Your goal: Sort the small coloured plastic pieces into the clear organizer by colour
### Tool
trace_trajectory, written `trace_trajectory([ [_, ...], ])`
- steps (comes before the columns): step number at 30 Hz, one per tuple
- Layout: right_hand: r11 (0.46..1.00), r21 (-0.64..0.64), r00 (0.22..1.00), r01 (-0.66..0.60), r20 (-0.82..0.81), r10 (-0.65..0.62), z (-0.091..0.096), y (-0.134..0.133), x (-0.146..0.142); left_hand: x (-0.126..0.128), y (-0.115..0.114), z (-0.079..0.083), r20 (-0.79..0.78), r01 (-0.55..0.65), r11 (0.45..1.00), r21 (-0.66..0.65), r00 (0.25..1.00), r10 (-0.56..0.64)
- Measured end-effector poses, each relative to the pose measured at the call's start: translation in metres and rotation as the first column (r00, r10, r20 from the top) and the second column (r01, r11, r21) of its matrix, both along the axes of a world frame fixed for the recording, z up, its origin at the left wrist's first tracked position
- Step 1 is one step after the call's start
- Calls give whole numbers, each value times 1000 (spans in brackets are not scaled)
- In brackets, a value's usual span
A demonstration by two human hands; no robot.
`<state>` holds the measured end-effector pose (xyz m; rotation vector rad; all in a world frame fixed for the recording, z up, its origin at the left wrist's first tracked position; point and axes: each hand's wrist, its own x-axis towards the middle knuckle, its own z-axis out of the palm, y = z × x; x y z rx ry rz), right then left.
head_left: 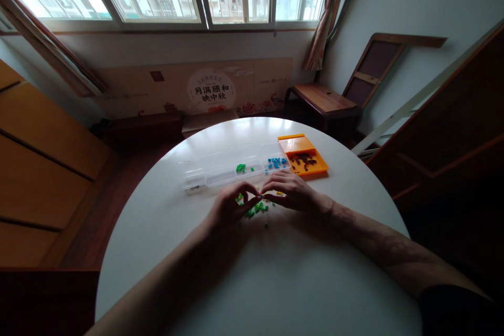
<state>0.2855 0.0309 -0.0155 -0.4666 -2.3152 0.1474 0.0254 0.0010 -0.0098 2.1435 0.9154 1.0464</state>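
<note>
My left hand [232, 200] and my right hand [289, 190] meet over the table, thumbs and forefingers pinched together. Between their fingertips is a tiny blue building brick [260, 197], mostly covered, so I cannot tell whether a second brick is joined to it. Loose green bricks [260, 207] lie on the table just under the hands, and a few yellow bricks [279, 193] show by my right fingers. Beyond the hands, a clear plastic compartment box [220, 177] holds green bricks [241, 168] in one section and blue bricks [276, 162] in its right end.
An orange tray [322, 168] with small dark pieces [303, 160] stands right of the clear box. All this rests on a round white table [157, 252]. Past its far edge are a wooden chair [326, 97], a printed cardboard panel [149, 92] and windows.
</note>
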Motion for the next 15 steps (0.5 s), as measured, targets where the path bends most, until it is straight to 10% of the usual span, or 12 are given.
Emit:
trace_trajectory([
  [9, 975, -127, 978, 180, -83, -191, -1, 3, 7, -15, 8, 12, -144, -59, 990, 131, 986, 78],
  [15, 834, -181, 802, 522, -230, -552, -11, 20, 25, -48, 22, 22, -354, -87, 968, 235, 920, 169],
])
